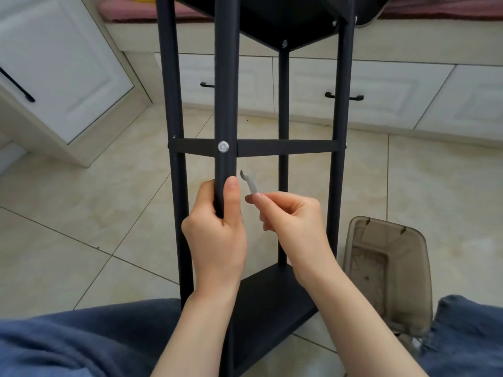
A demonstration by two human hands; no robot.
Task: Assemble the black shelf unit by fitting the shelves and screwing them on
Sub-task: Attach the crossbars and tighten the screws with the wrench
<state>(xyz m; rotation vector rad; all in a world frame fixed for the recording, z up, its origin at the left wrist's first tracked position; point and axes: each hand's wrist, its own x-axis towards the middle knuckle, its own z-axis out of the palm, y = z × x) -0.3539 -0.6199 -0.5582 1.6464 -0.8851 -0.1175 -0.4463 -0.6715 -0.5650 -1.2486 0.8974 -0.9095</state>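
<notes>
The black shelf unit (283, 148) lies tilted toward me, its four black posts running up the view. One shelf is seen edge-on across the middle, another (272, 295) sits near my lap, and a third (283, 20) is at the top. A silver bolt head (223, 146) shows on the nearest post (227, 77) at the middle shelf. My left hand (217, 227) grips that post just below the bolt. My right hand (294, 221) pinches a small flat silver wrench (250, 180), its open jaw pointing up beside the post.
A smoky translucent plastic bin (392, 270) lies on the tiled floor (81, 213) to the right. White cabinets with black handles (344, 97) line the back and left. My blue-trousered legs (68, 341) fill the bottom corners.
</notes>
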